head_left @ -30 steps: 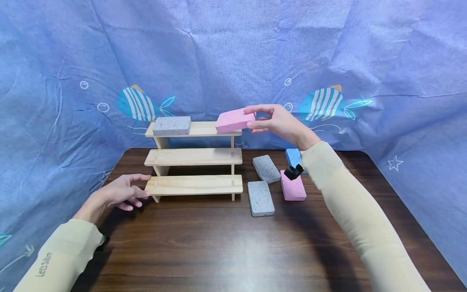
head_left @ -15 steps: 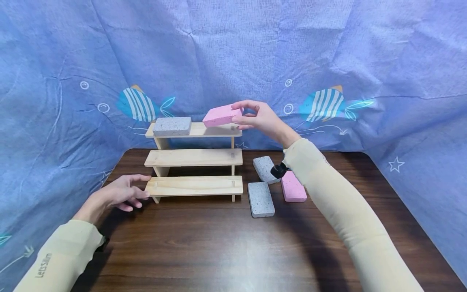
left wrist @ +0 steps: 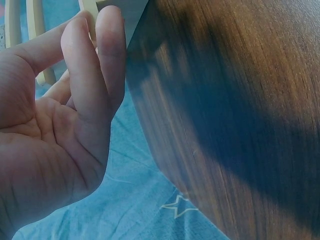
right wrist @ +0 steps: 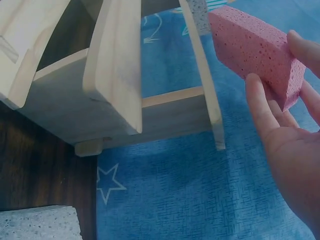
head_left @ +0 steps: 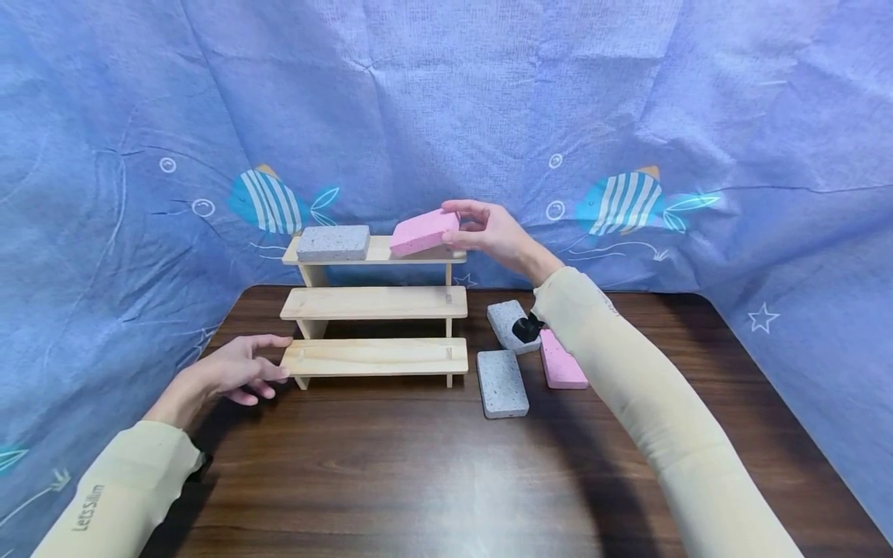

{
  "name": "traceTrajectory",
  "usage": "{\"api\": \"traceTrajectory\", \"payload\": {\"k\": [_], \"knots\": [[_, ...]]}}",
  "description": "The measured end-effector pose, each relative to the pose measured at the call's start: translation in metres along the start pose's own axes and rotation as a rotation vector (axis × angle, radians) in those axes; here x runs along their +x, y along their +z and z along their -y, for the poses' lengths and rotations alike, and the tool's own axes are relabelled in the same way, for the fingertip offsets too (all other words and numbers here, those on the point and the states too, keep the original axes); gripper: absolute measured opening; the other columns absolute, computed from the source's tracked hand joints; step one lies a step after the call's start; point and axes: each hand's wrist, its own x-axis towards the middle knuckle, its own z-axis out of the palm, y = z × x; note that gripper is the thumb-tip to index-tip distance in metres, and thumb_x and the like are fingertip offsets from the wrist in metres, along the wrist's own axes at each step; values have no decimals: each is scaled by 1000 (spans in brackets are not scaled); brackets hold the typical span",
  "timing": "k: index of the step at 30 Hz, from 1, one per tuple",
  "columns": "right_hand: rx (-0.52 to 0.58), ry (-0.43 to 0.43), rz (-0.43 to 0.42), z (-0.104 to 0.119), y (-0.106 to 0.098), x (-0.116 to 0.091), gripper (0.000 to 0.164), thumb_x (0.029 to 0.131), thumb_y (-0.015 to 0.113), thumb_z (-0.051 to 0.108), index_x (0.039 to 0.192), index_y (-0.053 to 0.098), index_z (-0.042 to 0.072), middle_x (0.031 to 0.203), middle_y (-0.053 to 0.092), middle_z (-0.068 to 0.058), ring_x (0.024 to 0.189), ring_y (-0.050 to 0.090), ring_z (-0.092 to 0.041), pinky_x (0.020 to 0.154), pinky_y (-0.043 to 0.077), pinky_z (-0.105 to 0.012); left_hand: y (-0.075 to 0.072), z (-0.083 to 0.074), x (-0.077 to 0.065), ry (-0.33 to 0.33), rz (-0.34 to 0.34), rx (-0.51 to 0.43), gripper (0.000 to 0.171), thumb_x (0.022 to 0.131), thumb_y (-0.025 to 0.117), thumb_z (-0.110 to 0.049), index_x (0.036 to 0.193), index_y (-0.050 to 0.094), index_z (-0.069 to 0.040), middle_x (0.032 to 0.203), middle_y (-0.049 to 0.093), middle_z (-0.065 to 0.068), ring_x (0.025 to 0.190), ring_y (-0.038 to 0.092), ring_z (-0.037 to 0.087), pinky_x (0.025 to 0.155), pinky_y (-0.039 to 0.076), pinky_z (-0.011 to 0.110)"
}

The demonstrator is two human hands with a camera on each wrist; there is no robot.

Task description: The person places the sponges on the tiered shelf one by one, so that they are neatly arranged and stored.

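On the three-tier pale wooden stand (head_left: 373, 302), the top shelf (head_left: 380, 249) carries a speckled grey rectangular sponge (head_left: 332, 242) at 11 o'clock. At 1 o'clock, a porous pink rectangular sponge (head_left: 422, 234) tilts over that shelf, pinched in the right hand's (head_left: 497, 239) narrow grip; contact with the shelf is unclear. The left hand (head_left: 233, 370) grips the lowest shelf's (head_left: 380, 356) 9 o'clock end between thumb and finger. Between 3 and 4 o'clock, a first bench sponge, grey (head_left: 502, 384), a second, grey (head_left: 501, 322), and a third, pink (head_left: 560, 364), lie on the dark wooden bench (head_left: 363, 473).

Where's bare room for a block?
Middle shelf: bare. Bottom shelf: bare, left hand at its left end. Table: open before the rack, left of the nearest grey block. Crowded: top shelf, another grey block, held pink block at right; table right of rack, three blocks showing.
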Motion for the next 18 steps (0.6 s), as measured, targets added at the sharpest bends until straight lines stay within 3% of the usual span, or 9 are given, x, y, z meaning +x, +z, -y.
{"api": "traceTrajectory", "payload": {"k": [8, 18], "knots": [[-111, -3, -25, -5, 3, 0, 56, 87, 77, 7, 140, 58, 5, 129, 61, -14, 100, 66, -23, 88, 54, -34, 1, 2, 1, 5, -4, -5, 76, 96, 67, -10, 158, 24, -2, 101, 73, 12, 70, 68, 20, 52, 55, 30], [-193, 23, -22, -9, 3, 2, 50, 88, 78, 11, 135, 62, 6, 124, 66, -19, 104, 67, -27, 91, 50, -34, 2, -1, -1, -3, -11, 2, 76, 95, 69, -11, 157, 26, -3, 104, 73, 16, 71, 69, 21, 54, 56, 32]]}}
